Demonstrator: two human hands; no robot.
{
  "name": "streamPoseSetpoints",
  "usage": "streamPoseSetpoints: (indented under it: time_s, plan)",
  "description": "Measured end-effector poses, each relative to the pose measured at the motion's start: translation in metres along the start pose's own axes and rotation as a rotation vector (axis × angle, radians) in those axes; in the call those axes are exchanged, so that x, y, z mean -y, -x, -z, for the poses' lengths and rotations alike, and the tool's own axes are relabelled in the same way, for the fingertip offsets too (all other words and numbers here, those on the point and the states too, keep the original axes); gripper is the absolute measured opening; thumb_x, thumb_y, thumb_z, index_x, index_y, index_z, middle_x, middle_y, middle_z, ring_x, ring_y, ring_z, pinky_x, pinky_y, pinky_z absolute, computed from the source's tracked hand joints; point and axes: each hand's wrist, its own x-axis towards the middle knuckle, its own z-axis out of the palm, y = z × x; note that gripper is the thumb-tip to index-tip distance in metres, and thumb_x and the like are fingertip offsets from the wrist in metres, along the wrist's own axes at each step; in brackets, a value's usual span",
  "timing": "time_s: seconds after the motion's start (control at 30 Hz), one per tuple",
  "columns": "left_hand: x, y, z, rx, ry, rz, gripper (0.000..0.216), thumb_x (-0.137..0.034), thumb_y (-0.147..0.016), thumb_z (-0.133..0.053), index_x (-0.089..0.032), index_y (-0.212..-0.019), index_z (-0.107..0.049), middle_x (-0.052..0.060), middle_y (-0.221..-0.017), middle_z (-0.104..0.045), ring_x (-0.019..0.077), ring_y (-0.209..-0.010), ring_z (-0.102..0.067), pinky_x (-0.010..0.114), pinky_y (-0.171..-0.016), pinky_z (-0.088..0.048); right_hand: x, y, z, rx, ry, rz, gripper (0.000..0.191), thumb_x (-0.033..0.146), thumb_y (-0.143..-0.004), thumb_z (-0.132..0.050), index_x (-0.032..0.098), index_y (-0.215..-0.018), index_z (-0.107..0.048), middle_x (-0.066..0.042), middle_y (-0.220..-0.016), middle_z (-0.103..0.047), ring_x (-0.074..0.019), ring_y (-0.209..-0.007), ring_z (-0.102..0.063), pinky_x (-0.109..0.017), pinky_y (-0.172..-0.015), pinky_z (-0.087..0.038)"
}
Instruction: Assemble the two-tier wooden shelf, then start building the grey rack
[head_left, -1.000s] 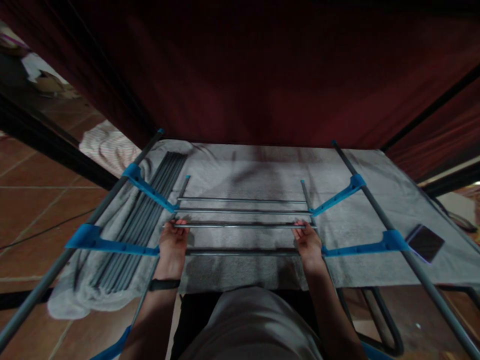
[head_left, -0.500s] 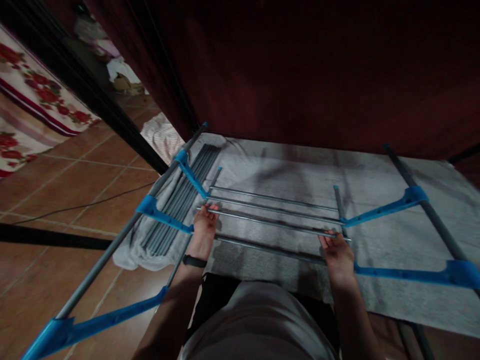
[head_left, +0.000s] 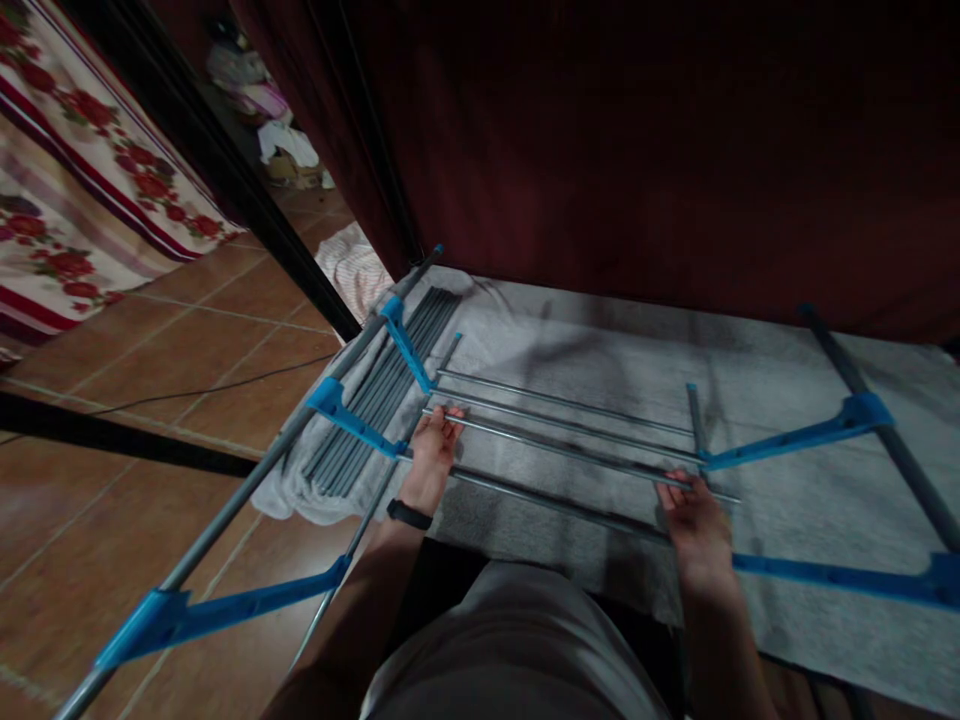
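A thin grey metal rod lies across both my hands, its right end sticking out past the fingers. Near its left end, my left hand is closed around it. My right hand grips it near the right end, palm partly up. Around the rod is a rack frame of grey tubes and blue plastic arms, including a left blue arm and a right blue arm. Two other crossbars, a far rod and a middle rod, span the frame beyond it. A nearer crossbar runs below my hands.
A bundle of loose grey rods rests on the grey blanket at left. Dark red curtains hang behind. A black post and a cable are over the tiled floor.
The view has turned slightly left, so the scene sits further right. Held in both hands, the rod has slid a little rightward against the frame, its right end now projecting further past the side tube.
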Motion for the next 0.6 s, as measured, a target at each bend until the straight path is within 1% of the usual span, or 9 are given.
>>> streamPoseSetpoints:
  time_s: [0.1, 0.17, 0.23, 0.33, 0.43, 0.6]
  plan:
    - [0.005, 0.0, 0.0, 0.006, -0.009, 0.024, 0.018, -0.016, -0.1, -0.055, -0.017, -0.082, -0.06, 0.002, -0.074, -0.072, 0.0124, -0.072, -0.072, 0.024, -0.073, -0.054, -0.004, 0.008, -0.01, 0.075, 0.008, 0.012, 0.007, 0.019, -0.077, -0.068, 0.023, -0.082, -0.065, 0.003, -0.084, -0.071, -0.0128, -0.084, -0.069, -0.032, -0.09, -0.057]
    - [0.009, 0.0, -0.001, -0.004, -0.021, 0.053, 0.017, -0.015, -0.099, -0.056, -0.017, -0.083, -0.061, 0.002, -0.075, -0.072, 0.0129, -0.073, -0.072, 0.025, -0.074, -0.055, -0.007, 0.014, -0.016, 0.118, 0.0, 0.018, 0.011, 0.018, -0.073, -0.071, 0.022, -0.082, -0.066, 0.002, -0.087, -0.072, -0.0141, -0.087, -0.069, -0.033, -0.092, -0.057]
    - [0.011, 0.001, -0.002, 0.019, -0.038, 0.081, 0.015, -0.015, -0.098, -0.058, -0.016, -0.083, -0.062, 0.003, -0.077, -0.073, 0.0134, -0.073, -0.072, 0.025, -0.075, -0.055, -0.011, 0.019, -0.02, 0.144, 0.003, 0.04, 0.013, 0.019, -0.072, -0.074, 0.023, -0.08, -0.066, 0.0, -0.089, -0.072, -0.0163, -0.09, -0.069, -0.035, -0.093, -0.058]
    - [0.017, 0.007, -0.004, 0.088, -0.052, 0.113, 0.013, -0.015, -0.093, -0.065, -0.015, -0.081, -0.063, 0.006, -0.081, -0.075, 0.0148, -0.074, -0.073, 0.027, -0.076, -0.056, -0.019, 0.023, -0.023, 0.192, 0.055, 0.083, 0.011, 0.024, -0.074, -0.076, 0.023, -0.08, -0.067, -0.003, -0.093, -0.073, -0.0201, -0.096, -0.069, -0.041, -0.097, -0.056]
    - [0.025, 0.014, -0.009, 0.131, -0.057, 0.139, 0.013, -0.014, -0.087, -0.072, -0.016, -0.079, -0.063, 0.007, -0.082, -0.075, 0.0159, -0.075, -0.074, 0.027, -0.078, -0.057, -0.028, 0.025, -0.025, 0.24, 0.075, 0.076, 0.013, 0.03, -0.076, -0.077, 0.023, -0.08, -0.066, -0.004, -0.095, -0.072, -0.0215, -0.102, -0.068, -0.044, -0.101, -0.054]
    - [0.042, 0.027, -0.016, 0.179, -0.073, 0.188, 0.012, -0.013, -0.084, -0.074, -0.016, -0.08, -0.063, 0.006, -0.084, -0.076, 0.0157, -0.078, -0.074, 0.027, -0.078, -0.058, -0.036, 0.028, -0.03, 0.201, 0.032, 0.019, 0.016, 0.03, -0.076, -0.079, 0.023, -0.08, -0.065, -0.003, -0.095, -0.071, -0.0214, -0.104, -0.067, -0.046, -0.104, -0.053]
